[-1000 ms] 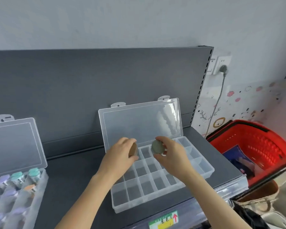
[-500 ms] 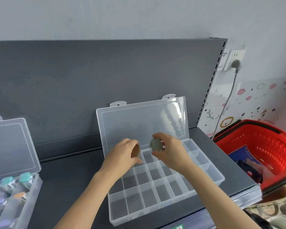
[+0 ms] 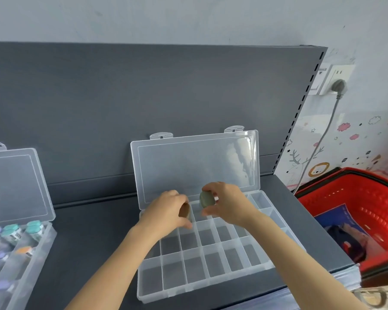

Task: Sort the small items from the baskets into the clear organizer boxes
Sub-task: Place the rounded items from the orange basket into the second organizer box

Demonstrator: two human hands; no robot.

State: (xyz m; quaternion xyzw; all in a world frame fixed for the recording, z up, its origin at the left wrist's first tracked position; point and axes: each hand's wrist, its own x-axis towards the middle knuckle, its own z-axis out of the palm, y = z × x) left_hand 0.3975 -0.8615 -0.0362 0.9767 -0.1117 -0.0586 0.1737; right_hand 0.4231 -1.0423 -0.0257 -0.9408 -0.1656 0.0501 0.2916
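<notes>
Dipped slightly lower over clear plastic organizer box (image 3: 211,285): brown round item (image 3: 185,212) clamped in left hand (image 3: 166,211) — at three o'clock, grey-green disc (image 3: 206,199) pinched in right hand (image 3: 231,204).

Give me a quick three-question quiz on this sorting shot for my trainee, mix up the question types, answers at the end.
1. Pick one: above the middle organizer box, the right hand pinches A) a grey-green round item, B) a purple-capped tube, C) nothing.
2. True or false: that box's lid is shut.
3. Fill in: the left hand grips a brown item; the basket at far right is ____.
Key: 1 A; 2 false, it stands open; 3 red.
</notes>
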